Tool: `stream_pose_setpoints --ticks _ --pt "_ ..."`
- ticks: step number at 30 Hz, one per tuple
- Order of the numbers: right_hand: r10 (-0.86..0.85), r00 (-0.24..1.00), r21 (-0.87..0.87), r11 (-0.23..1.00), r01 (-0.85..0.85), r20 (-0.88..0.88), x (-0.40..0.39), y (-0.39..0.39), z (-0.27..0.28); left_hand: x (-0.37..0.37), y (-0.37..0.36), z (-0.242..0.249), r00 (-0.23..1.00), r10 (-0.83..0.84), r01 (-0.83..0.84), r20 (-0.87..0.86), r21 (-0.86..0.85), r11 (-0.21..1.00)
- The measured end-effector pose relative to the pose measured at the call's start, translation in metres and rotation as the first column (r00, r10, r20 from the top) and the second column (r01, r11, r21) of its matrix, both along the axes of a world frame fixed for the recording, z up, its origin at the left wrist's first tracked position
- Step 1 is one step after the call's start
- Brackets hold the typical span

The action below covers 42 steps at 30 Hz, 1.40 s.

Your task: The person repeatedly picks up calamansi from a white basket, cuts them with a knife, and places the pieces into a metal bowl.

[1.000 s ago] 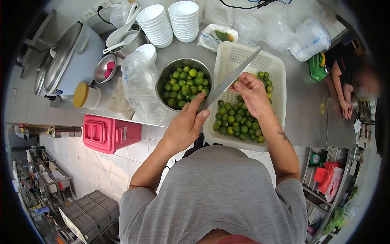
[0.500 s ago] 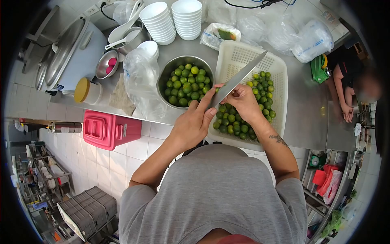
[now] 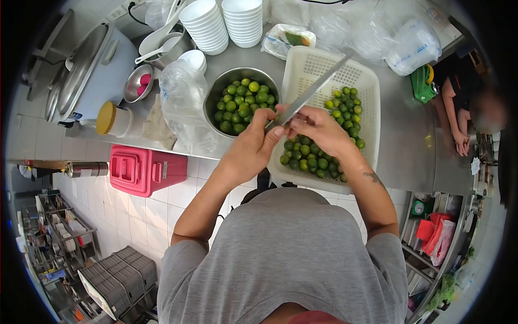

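Note:
My left hand (image 3: 249,152) grips the handle of a long knife (image 3: 313,90), whose blade slants up and right over the white plastic basket (image 3: 315,65). My right hand (image 3: 318,129) sits against the blade near the handle, fingers pinched together; whether a lime is between them is hidden. Small green limes (image 3: 310,156) lie in the basket under my hands. More limes fill the steel bowl (image 3: 216,97) to the left.
On the steel counter (image 3: 404,146) stand stacked white bowls (image 3: 208,24), a clear plastic bag (image 3: 183,105), a yellow-lidded jar (image 3: 110,119) and a small bowl with pink items (image 3: 137,83). A red box (image 3: 143,170) hangs below. Another person (image 3: 469,116) is at the right.
Both hands and the knife have drawn closer together; my right hand moved left down the blade toward the handle, away from the basket's middle.

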State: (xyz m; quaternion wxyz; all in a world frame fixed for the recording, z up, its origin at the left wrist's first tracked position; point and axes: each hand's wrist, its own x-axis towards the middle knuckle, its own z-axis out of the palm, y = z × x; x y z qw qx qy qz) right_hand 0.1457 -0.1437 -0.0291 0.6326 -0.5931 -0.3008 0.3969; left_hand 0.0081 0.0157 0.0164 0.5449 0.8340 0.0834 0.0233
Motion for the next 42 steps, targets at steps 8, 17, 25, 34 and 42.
stream_pose_setpoints --ticks 8,17,25,34,42 --pt "0.484 0.437 -0.595 0.787 0.160 0.758 -0.023 -0.111 0.016 -0.014 0.031 0.003 0.948 0.284 -0.277 -0.147 0.069 0.959" --pt "0.326 0.465 -0.479 0.839 0.260 0.823 0.038 -0.048 -0.058 -0.004 0.025 -0.002 0.960 0.254 -0.252 -0.119 0.030 0.967" --pt "-0.156 0.744 -0.248 0.881 0.402 0.650 0.063 -0.032 -0.027 -0.012 0.031 0.002 0.940 0.317 -0.320 -0.129 -0.003 0.947" --pt "0.048 0.554 -0.251 0.921 0.297 0.831 0.020 -0.002 -0.046 -0.004 0.024 0.008 0.950 0.269 -0.271 -0.158 0.012 0.963" --pt "0.018 0.522 -0.241 0.900 0.363 0.853 0.049 -0.018 -0.052 -0.003 0.019 0.004 0.949 0.264 -0.271 -0.171 -0.019 0.962"
